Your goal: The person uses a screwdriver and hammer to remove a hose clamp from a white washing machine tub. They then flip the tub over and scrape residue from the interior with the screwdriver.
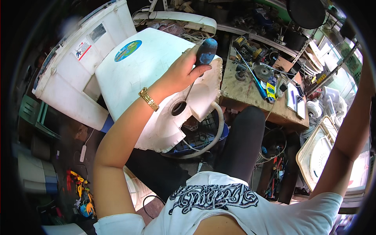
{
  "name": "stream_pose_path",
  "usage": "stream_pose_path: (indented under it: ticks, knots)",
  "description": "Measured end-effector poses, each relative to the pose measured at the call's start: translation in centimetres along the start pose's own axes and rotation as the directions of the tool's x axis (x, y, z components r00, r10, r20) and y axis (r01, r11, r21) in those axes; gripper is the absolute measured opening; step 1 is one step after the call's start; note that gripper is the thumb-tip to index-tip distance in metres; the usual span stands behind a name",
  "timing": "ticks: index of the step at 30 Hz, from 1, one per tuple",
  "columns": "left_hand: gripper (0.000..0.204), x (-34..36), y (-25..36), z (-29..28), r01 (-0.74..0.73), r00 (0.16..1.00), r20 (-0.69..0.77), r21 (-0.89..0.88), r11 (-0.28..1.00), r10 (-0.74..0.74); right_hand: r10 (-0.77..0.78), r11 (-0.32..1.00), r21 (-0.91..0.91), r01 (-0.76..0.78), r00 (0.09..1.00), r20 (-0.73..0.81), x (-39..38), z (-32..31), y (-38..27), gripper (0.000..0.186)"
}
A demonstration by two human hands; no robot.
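Observation:
My left hand point(181, 74), with a gold watch on the wrist, is closed around a screwdriver. The screwdriver's worn blue handle point(206, 51) sticks up past my fingers, and its thin shaft slants down toward the white plastic machine body. That white body point(145, 58), which looks like a washing machine casing, lies tilted in front of me with an oval sticker on its side. Its underside has a round dark opening point(179, 108) and broken-looking edges. A pale corrugated hose point(220, 121) curves beside it. My right arm point(348, 137) stretches up along the right rim; its hand is out of view.
On the right, a wooden workbench point(243, 89) holds a cordless drill point(244, 45), a metal disc point(263, 71), a blue rod-like tool point(260, 89) and a notepad. Another white casing point(86, 51) stands left. Below it lies a power strip point(83, 153) with its cord.

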State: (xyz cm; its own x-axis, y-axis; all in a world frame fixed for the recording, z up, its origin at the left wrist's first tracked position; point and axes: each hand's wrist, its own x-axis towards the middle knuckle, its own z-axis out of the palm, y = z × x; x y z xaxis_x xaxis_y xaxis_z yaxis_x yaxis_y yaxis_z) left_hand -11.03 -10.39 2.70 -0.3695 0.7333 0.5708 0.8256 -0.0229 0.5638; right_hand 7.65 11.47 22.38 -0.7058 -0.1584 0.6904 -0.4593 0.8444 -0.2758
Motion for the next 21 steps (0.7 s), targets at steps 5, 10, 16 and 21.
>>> stream_pose_path:
  ticks: [5, 10, 16, 21]
  knots:
    - [0.032, 1.1, 1.2, 0.4, 0.213, 0.933, 0.234, 0.257, 0.943, -0.274, 0.199, 0.928, -0.367, -0.063, 0.916, 0.347, -5.2, 8.0, 6.2, 0.036]
    - [0.034, -0.1, -0.7, 0.5, -0.022, 0.997, 0.071, 0.206, 0.978, 0.007, 0.394, 0.877, 0.265, -0.402, 0.915, 0.085, -4.4, 3.6, 5.1, 0.037]
    - [0.035, 0.7, -0.3, 0.3, 0.124, 0.992, 0.027, -0.160, 0.979, -0.121, 0.466, 0.831, 0.347, -0.435, 0.885, -0.005, -5.7, 3.3, 3.8, 0.042]
    - [0.027, 1.2, -1.8, 0.2, -0.023, 0.989, -0.144, -0.386, 0.922, -0.035, 0.452, 0.820, 0.380, -0.427, 0.892, 0.027, -8.7, 3.7, 6.4, 0.039]
